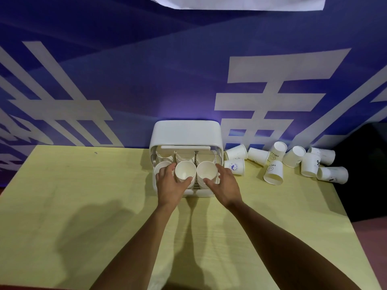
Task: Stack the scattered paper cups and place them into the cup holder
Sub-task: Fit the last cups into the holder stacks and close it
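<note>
A white cup holder [186, 130] with its lid raised stands at the back middle of the table, holding several stacks of white paper cups. My left hand [169, 185] wraps around the front middle stack [185, 171], thumb on its near side. My right hand [226, 185] grips the front right stack [207, 170] the same way. A third front stack [161, 166] shows partly behind my left fingers. Several loose paper cups [273, 172] lie scattered to the right of the holder, some on their sides, some upside down.
The yellow table [83, 195] ends on the right around [345, 206], with dark floor beyond. A blue banner with white characters [125, 80] stands right behind the holder and cups. The nearest loose cup [234, 166] lies just beside the holder's right wall.
</note>
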Tool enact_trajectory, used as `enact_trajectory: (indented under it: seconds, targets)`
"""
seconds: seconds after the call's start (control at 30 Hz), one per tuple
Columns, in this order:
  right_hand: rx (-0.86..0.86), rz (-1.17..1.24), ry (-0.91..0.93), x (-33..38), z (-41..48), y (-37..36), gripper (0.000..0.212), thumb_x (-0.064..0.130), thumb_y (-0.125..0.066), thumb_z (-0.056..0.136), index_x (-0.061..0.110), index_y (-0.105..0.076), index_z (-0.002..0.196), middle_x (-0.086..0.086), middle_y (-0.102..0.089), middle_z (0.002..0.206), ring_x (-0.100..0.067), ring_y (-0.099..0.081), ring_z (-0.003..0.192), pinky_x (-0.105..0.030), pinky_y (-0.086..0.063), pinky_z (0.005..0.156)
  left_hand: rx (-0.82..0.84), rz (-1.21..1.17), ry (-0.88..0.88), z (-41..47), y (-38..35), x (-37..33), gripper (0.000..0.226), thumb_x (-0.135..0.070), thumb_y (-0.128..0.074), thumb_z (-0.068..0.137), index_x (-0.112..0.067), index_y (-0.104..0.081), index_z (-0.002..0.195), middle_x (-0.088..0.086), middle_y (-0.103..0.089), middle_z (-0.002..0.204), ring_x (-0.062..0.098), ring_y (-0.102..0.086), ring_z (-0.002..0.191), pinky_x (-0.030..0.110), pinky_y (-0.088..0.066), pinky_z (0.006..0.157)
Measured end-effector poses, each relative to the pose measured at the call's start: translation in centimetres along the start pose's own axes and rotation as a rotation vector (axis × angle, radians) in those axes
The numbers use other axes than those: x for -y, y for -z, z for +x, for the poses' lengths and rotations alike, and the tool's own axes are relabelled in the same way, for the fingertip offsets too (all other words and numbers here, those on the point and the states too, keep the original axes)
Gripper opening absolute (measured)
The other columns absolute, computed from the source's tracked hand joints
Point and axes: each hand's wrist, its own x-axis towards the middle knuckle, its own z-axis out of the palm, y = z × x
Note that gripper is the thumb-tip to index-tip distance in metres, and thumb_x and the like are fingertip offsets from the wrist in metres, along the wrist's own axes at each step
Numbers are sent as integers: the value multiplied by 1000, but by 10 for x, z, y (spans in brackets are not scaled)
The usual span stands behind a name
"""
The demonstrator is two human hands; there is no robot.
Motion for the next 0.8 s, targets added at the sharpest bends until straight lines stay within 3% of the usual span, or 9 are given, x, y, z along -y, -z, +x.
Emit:
enact_trajectory:
  seconds: [0.37, 0.8]
  targets:
    - [3, -67, -16, 3, 2, 1, 72, 53, -69, 85, 23, -44, 145, -9, -56, 131, -25, -56, 116, -38, -49, 97, 35, 97, 2, -4, 1, 0, 64, -32, -79, 79, -13, -57, 136, 7, -51, 133, 25, -38, 126, 35, -36, 107]
    - [30, -33, -61, 0, 2, 8, 80, 51, -73, 83, 19, -39, 149, -9, -51, 141, -25, -53, 125, -39, -48, 100, 37, 131, -12, -6, 1, -6, 65, -34, -79, 76, -14, -59, 134, 5, -51, 133, 26, -40, 125, 35, -34, 109]
